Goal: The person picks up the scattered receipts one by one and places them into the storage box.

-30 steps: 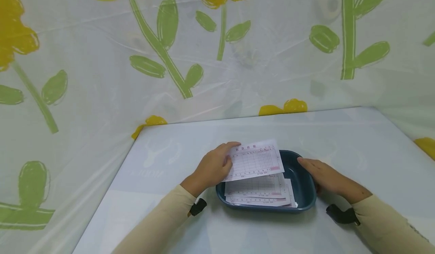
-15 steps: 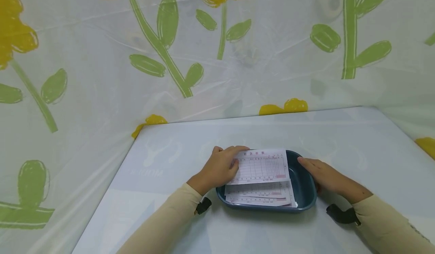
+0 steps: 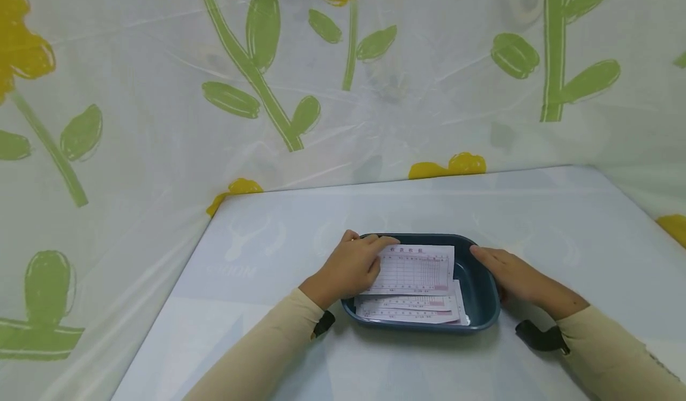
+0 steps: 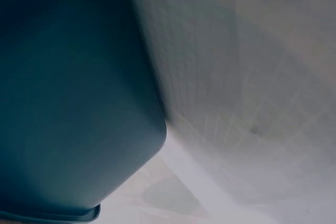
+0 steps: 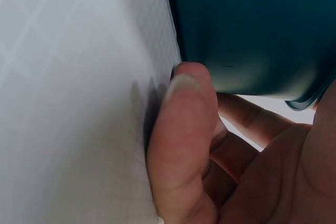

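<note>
Head view: looks forward and down across the worktop (image 3: 536, 222), at middling range. Wrist views: pressed low and very close, blurred, facing the teal tray (image 4: 68, 103) wall from opposite sides. Shared by all: tray and worktop.

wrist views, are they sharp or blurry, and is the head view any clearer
Left wrist view: soft and out of focus, the teal tray a dim blur with no hand showing. Right wrist view: the right hand sits very close and fairly sharp, the tray wall above it dark. Head view: evenly lit and clear, the grid on the top slip visible but its print too small to read.
</note>
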A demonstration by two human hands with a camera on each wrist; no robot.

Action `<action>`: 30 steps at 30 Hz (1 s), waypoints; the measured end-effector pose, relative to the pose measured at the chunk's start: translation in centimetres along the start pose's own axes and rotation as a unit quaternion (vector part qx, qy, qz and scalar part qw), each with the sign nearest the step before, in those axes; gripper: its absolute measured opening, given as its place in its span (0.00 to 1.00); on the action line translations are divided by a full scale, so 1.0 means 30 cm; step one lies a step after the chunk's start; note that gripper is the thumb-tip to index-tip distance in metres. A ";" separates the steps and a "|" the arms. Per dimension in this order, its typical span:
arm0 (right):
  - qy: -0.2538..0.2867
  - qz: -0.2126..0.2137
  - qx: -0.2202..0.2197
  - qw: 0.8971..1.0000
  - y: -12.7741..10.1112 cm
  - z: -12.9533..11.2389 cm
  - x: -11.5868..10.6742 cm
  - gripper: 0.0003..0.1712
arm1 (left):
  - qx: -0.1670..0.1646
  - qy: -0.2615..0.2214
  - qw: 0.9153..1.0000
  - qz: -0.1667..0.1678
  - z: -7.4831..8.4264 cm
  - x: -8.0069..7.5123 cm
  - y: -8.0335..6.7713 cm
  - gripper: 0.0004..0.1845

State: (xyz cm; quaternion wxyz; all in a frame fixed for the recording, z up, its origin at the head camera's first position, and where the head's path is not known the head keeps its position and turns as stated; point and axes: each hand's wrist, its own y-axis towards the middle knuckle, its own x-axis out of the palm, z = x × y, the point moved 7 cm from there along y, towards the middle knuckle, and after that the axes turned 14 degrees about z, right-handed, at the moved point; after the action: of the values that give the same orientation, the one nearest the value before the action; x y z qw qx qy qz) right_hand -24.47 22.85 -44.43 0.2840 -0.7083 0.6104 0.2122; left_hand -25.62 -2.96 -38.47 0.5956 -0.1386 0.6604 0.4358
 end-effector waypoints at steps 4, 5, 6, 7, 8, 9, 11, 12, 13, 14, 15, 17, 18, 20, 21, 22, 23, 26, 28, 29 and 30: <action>-0.003 0.003 0.000 1.000 0.001 0.001 -0.002 0.45 | 0.020 0.018 1.000 -0.002 0.010 0.005 -0.002 0.24; -0.003 0.002 0.001 1.000 0.001 0.002 -0.001 0.45 | 0.025 0.023 0.999 -0.003 0.012 0.006 -0.002 0.24; -0.003 0.002 0.001 1.000 0.001 0.002 -0.001 0.45 | 0.030 0.030 0.999 -0.004 0.014 0.009 -0.003 0.24; -0.003 0.001 0.002 1.000 0.000 0.002 0.000 0.45 | 0.034 0.037 0.999 -0.005 0.015 0.011 -0.003 0.24; -0.003 0.001 0.001 1.000 0.000 0.002 0.001 0.45 | 0.037 0.044 0.998 -0.006 0.016 0.013 -0.002 0.24; -0.003 0.001 0.001 1.000 0.000 0.001 0.001 0.45 | 0.040 0.053 0.998 -0.007 0.017 0.016 -0.001 0.24; -0.004 0.001 -0.003 1.000 0.000 -0.002 0.001 0.45 | 0.044 0.073 0.996 -0.011 0.019 0.018 0.001 0.25; -0.004 0.001 -0.004 1.000 -0.001 -0.004 0.001 0.45 | 0.046 0.081 0.996 -0.013 0.021 0.019 0.001 0.26; -0.004 0.001 -0.004 1.000 -0.002 -0.005 0.001 0.45 | 0.049 0.088 0.995 -0.017 0.024 0.020 0.001 0.26; -0.002 0.001 -0.005 1.000 -0.004 -0.007 0.001 0.45 | 0.053 0.095 0.994 -0.020 0.028 0.019 0.001 0.27; -0.001 0.001 -0.005 1.000 -0.007 -0.008 0.001 0.45 | 0.060 0.102 0.993 -0.023 0.034 0.020 -0.001 0.27; 0.003 0.001 -0.004 1.000 -0.012 -0.009 -0.001 0.45 | 0.072 0.115 0.990 -0.025 0.045 0.020 0.000 0.27; 0.004 0.001 -0.005 1.000 -0.013 -0.009 -0.002 0.45 | 0.078 0.120 0.989 -0.026 0.051 0.020 0.000 0.27; 0.004 0.002 -0.007 1.000 -0.015 -0.010 -0.004 0.45 | 0.087 0.129 0.987 -0.028 0.060 0.020 0.002 0.27; 0.004 0.002 -0.008 1.000 -0.015 -0.011 -0.005 0.45 | 0.089 0.132 0.987 -0.031 0.061 0.022 0.003 0.27; 0.002 0.003 -0.009 1.000 -0.013 -0.011 -0.006 0.46 | 0.089 0.134 0.986 -0.034 0.063 0.022 0.005 0.27; 0.001 0.004 -0.010 1.000 -0.012 -0.013 -0.008 0.46 | 0.090 0.136 0.986 -0.038 0.063 0.025 0.006 0.27; 0.000 0.006 -0.007 1.000 -0.010 -0.015 -0.010 0.46 | 0.085 0.134 0.986 -0.055 0.061 0.032 0.005 0.28; 0.000 0.005 -0.004 1.000 -0.009 -0.016 -0.009 0.46 | 0.082 0.134 0.986 -0.063 0.059 0.036 0.003 0.26; 0.001 0.004 -0.003 1.000 -0.009 -0.017 -0.009 0.46 | 0.081 0.134 0.985 -0.066 0.058 0.039 0.001 0.25; 0.000 0.003 -0.002 1.000 -0.009 -0.018 -0.009 0.46 | 0.080 0.135 0.985 -0.069 0.058 0.040 0.000 0.24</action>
State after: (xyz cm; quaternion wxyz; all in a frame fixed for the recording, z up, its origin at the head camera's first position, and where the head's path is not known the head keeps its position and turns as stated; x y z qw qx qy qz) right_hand -24.27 22.73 -43.83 0.2817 -0.7072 0.6120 0.2143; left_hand -24.77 -1.27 -39.41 0.5389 -0.1931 0.7564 0.3165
